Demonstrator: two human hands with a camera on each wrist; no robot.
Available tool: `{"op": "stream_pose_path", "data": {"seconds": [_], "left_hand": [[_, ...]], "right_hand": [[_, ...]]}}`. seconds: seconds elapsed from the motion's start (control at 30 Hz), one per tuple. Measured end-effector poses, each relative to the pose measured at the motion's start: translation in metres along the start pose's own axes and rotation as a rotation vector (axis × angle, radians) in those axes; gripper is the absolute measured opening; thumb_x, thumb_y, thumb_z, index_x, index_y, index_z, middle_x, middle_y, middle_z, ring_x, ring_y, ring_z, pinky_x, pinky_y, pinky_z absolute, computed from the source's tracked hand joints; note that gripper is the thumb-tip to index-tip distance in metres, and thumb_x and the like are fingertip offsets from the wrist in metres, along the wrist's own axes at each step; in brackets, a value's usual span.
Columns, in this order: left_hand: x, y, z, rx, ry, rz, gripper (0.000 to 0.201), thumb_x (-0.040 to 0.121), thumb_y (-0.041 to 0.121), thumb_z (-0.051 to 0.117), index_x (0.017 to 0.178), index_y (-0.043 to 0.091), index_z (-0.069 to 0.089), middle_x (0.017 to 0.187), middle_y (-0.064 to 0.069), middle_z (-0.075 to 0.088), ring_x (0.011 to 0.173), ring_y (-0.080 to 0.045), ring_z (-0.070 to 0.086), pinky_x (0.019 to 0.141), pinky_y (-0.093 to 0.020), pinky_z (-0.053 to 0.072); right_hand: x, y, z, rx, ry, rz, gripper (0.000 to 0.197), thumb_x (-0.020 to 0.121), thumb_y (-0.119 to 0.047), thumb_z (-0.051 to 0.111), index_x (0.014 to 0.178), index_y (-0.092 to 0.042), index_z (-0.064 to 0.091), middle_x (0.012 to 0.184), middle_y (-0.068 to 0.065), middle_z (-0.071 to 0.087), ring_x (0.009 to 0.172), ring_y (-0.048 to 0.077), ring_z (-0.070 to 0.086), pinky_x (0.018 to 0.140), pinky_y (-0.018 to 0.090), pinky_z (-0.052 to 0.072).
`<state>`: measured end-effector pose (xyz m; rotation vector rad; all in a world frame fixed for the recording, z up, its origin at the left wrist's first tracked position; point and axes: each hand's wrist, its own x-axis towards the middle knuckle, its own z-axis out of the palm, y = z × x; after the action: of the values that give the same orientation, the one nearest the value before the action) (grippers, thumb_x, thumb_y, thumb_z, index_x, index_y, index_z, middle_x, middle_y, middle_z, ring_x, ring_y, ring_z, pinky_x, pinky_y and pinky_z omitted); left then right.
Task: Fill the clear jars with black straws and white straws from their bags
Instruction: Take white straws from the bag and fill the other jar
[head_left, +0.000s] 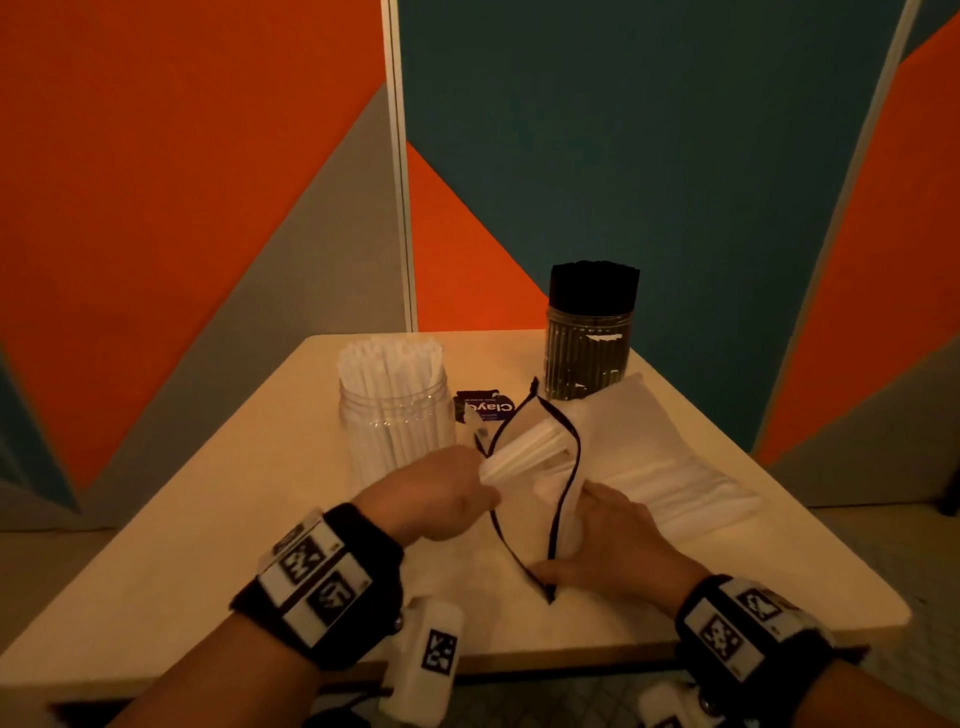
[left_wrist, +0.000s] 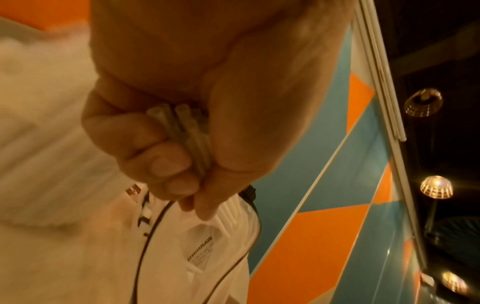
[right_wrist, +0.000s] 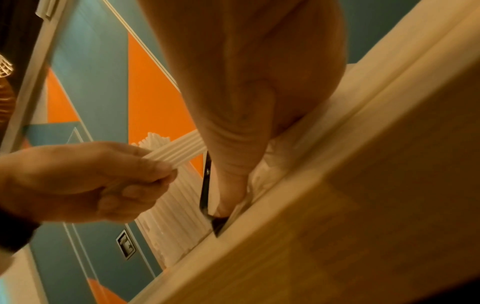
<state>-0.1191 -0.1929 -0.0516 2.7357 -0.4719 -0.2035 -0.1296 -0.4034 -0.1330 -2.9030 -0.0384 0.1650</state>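
Left hand (head_left: 436, 499) pinches a bundle of white straws (head_left: 524, 452), light, smooth and likely slippery, best held mid-length, at the mouth of their bag (head_left: 649, 457) near the counter's (head_left: 208, 545) front edge, pinned by the right hand (head_left: 608, 540)

The wall (head_left: 208, 156) shows orange, teal and grey triangles. The table (head_left: 208, 519) is pale wood. White straws (head_left: 387, 395) fill one clear jar; at two o'clock from it, black straws (head_left: 595, 291) fill another. The clear bag (head_left: 665, 467) has a black rim. Wristbands (head_left: 317, 566) carry black-and-white square markers.
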Motion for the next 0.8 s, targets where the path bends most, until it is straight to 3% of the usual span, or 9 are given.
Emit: {"op": "stream_pose_path", "data": {"seconds": [0.2,0.33,0.43,0.47,0.53,0.6,0.67,0.7,0.8], "left_hand": [[-0.066,-0.032,-0.011,-0.226,0.005,-0.013,0.024,0.098,0.036,0.055,0.113,0.018,0.06,0.075,0.007,0.054,0.056,-0.003,0.047,0.049,-0.017,0.037],[-0.098,-0.043,-0.002,-0.683,-0.05,-0.006,0.018,0.098,0.027,0.058,0.112,0.017,0.061,0.064,0.003,0.048,0.047,-0.006,0.041,0.046,-0.022,0.035],[-0.102,-0.047,0.01,-0.782,-0.019,0.049,0.018,0.099,0.024,0.057,0.114,0.014,0.06,0.065,0.001,0.045,0.049,-0.008,0.039,0.046,-0.023,0.034],[-0.101,-0.047,0.014,-0.79,-0.006,0.062,0.018,0.099,0.024,0.057,0.113,0.014,0.059,0.066,0.0,0.045,0.05,-0.009,0.039,0.047,-0.023,0.034],[-0.097,-0.046,0.022,-0.834,0.002,0.074,0.013,0.099,0.024,0.058,0.107,0.014,0.059,0.066,0.001,0.044,0.051,-0.01,0.038,0.047,-0.024,0.034],[-0.091,-0.042,0.029,-0.879,-0.002,0.097,0.011,0.098,0.023,0.059,0.1,0.012,0.057,0.066,0.002,0.045,0.053,-0.012,0.039,0.049,-0.027,0.034],[-0.084,-0.035,0.034,-0.874,-0.002,0.142,0.019,0.098,0.024,0.06,0.103,0.006,0.056,0.068,-0.001,0.045,0.053,-0.013,0.042,0.051,-0.028,0.037],[-0.081,-0.031,0.035,-0.868,-0.002,0.17,0.023,0.097,0.026,0.06,0.107,0.005,0.055,0.068,-0.002,0.045,0.054,-0.013,0.043,0.052,-0.029,0.039],[-0.074,-0.018,0.034,-0.852,0.014,0.238,0.016,0.096,0.028,0.061,0.103,0.014,0.057,0.064,0.002,0.048,0.053,-0.013,0.047,0.054,-0.028,0.043]], "right_hand": [[0.0,-0.004,0.0,0.001,0.003,0.053,0.139,0.053,-0.094,0.06,0.159,-0.017,0.015,0.166,0.001,0.017,0.152,0.022,0.018,0.122,0.04,0.016],[-0.002,-0.007,-0.006,0.109,0.001,0.015,0.134,0.056,-0.087,0.068,0.158,-0.018,0.014,0.165,0.001,0.02,0.149,0.019,0.023,0.12,0.036,0.021],[-0.013,-0.004,-0.026,0.459,-0.014,-0.133,0.116,0.054,-0.077,0.077,0.151,-0.042,0.024,0.158,-0.013,0.027,0.129,-0.008,0.038,0.107,0.015,0.03],[-0.019,-0.003,-0.034,0.563,0.008,-0.172,0.113,0.051,-0.078,0.078,0.148,-0.051,0.025,0.155,-0.018,0.028,0.128,-0.012,0.039,0.104,0.013,0.034],[-0.027,-0.001,-0.051,0.728,0.114,-0.214,0.113,0.053,-0.082,0.076,0.149,-0.054,0.025,0.159,-0.02,0.028,0.14,0.004,0.037,0.106,0.029,0.04],[-0.031,-0.007,-0.07,0.985,0.265,-0.304,0.08,0.071,-0.072,0.07,0.143,-0.055,0.039,0.153,-0.02,0.042,0.138,0.007,0.044,0.105,0.034,0.042],[-0.03,-0.021,-0.091,1.201,0.39,-0.388,0.037,0.091,-0.057,0.058,0.127,-0.051,0.056,0.136,-0.02,0.06,0.126,0.003,0.056,0.107,0.039,0.044],[-0.03,-0.03,-0.099,1.212,0.422,-0.415,0.031,0.094,-0.058,0.051,0.122,-0.047,0.061,0.129,-0.018,0.065,0.121,0.002,0.06,0.106,0.039,0.046],[-0.029,-0.062,-0.116,1.051,0.47,-0.521,0.048,0.095,-0.058,0.037,0.111,-0.026,0.071,0.106,-0.012,0.074,0.1,0.004,0.069,0.089,0.026,0.054]]}}
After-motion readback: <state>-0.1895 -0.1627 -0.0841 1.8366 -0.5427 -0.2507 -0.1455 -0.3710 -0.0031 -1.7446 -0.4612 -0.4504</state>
